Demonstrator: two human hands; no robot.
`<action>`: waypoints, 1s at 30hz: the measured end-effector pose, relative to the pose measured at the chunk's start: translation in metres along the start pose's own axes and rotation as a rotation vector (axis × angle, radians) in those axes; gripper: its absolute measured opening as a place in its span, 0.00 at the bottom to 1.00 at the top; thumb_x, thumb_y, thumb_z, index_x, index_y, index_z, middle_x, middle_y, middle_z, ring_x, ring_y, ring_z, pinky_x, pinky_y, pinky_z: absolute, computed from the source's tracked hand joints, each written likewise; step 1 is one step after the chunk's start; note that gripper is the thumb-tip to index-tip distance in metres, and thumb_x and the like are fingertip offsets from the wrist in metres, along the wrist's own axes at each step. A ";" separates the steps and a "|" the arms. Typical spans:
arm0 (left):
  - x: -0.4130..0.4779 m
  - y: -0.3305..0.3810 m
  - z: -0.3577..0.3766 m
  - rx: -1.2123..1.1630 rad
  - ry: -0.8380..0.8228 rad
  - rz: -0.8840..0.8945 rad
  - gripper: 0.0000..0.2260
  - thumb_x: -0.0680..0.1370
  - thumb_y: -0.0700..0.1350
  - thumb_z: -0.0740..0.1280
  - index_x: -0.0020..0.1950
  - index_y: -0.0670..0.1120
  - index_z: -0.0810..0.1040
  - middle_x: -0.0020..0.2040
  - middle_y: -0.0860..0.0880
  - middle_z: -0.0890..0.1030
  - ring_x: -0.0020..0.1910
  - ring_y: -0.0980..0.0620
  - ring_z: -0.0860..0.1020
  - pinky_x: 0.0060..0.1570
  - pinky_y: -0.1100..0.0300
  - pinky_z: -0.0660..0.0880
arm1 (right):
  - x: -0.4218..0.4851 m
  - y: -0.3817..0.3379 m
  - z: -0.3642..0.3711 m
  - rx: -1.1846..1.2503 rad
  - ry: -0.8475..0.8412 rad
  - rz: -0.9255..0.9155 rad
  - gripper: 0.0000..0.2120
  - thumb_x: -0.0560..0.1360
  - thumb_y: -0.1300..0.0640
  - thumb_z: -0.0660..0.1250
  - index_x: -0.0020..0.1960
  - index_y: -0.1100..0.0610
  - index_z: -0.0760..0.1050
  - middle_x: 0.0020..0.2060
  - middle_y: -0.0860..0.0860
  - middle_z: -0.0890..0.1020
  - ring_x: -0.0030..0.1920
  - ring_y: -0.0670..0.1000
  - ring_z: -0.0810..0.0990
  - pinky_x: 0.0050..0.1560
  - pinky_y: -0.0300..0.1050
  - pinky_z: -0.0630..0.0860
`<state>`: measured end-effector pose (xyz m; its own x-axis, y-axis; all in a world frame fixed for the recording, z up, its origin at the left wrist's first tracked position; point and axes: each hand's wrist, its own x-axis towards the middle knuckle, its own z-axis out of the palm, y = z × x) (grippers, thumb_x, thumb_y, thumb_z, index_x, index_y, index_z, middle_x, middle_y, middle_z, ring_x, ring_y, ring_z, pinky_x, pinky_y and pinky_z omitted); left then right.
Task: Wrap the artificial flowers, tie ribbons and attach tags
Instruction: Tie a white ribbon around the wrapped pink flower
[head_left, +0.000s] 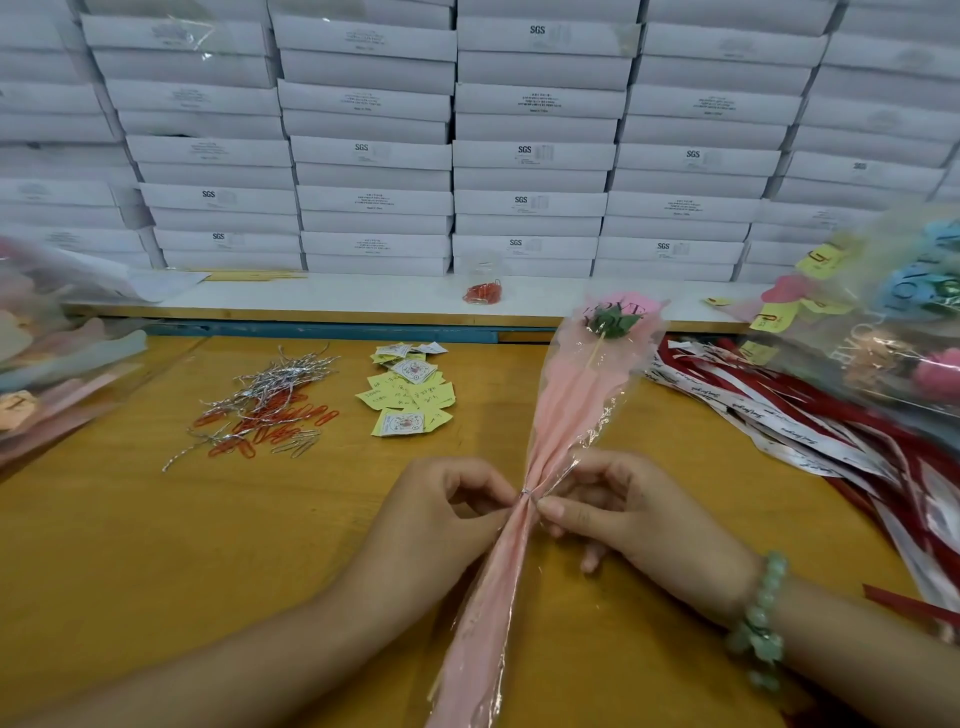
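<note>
Bare forearms, green bead bracelet (760, 621)

On the yellow wooden table (130, 545), the pink cellophane-wrapped artificial flower (571, 395) lies centre, head far. The left hand (441, 514) and right hand (623, 514) pinch its waist from either side. Left of it lie yellow paper tags (408, 397), further left silver wire ties (270, 384) over red paper clips (280, 421). Red and white ribbons (779, 421) lie right. Stacked white cardboard boxes (530, 156) stand behind.
</note>
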<state>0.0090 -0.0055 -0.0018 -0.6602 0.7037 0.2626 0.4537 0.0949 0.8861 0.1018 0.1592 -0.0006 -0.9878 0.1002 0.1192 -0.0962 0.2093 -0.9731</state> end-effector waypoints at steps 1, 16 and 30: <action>0.000 0.000 0.000 -0.004 -0.004 -0.002 0.10 0.72 0.38 0.74 0.35 0.53 0.85 0.33 0.56 0.82 0.34 0.63 0.78 0.35 0.70 0.72 | 0.000 0.000 0.000 -0.006 -0.002 0.000 0.03 0.73 0.63 0.69 0.46 0.61 0.78 0.34 0.48 0.82 0.37 0.43 0.80 0.28 0.36 0.76; 0.000 0.000 0.003 0.021 -0.030 0.070 0.04 0.73 0.33 0.72 0.41 0.42 0.82 0.38 0.46 0.81 0.38 0.54 0.78 0.42 0.54 0.78 | 0.000 -0.004 -0.001 0.050 -0.020 0.066 0.07 0.72 0.60 0.69 0.48 0.60 0.76 0.35 0.53 0.82 0.34 0.47 0.82 0.27 0.37 0.76; 0.000 0.003 0.004 -0.091 -0.035 -0.040 0.14 0.73 0.46 0.72 0.34 0.36 0.78 0.28 0.51 0.74 0.27 0.59 0.69 0.28 0.70 0.65 | 0.000 -0.003 0.000 -0.004 -0.072 0.024 0.05 0.74 0.62 0.69 0.44 0.53 0.78 0.36 0.52 0.83 0.33 0.47 0.81 0.29 0.35 0.76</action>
<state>0.0129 -0.0019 -0.0006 -0.6546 0.7250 0.2142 0.3701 0.0603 0.9270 0.1024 0.1584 0.0018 -0.9961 0.0346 0.0810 -0.0719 0.2113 -0.9748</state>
